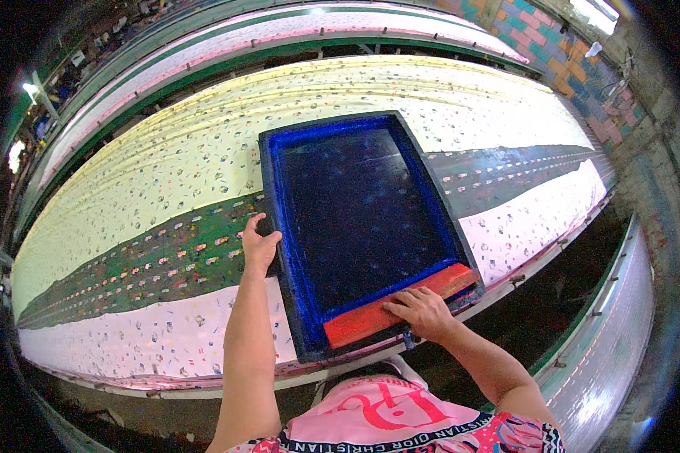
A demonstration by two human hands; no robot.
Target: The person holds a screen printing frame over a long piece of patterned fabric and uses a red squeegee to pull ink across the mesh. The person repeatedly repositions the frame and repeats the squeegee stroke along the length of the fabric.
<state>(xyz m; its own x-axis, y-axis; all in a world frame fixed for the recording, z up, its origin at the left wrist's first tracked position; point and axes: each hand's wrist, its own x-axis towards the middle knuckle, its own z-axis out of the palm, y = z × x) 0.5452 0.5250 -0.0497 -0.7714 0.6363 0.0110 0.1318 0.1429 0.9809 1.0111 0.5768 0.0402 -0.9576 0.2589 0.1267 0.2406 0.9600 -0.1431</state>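
Observation:
A rectangular screen frame (359,204) with a dark mesh and a bright blue inner border lies on the long table of printed fabric. My left hand (258,241) is at its left edge, fingers curled at a dark part there and thumb toward the frame. A red strip (355,325) runs along the frame's near end. My right hand (421,311) rests on this strip with fingers spread and slightly bent. Pale yellow fabric (159,158), a dark green band (128,275) and pale pink fabric (128,340) show around the frame.
Another long fabric-covered table (340,23) runs beyond this one. A curved pale table (616,317) is at the right, separated by a dark gap. A multicoloured tiled surface (551,60) and a concrete strip (653,189) lie at the back and far right.

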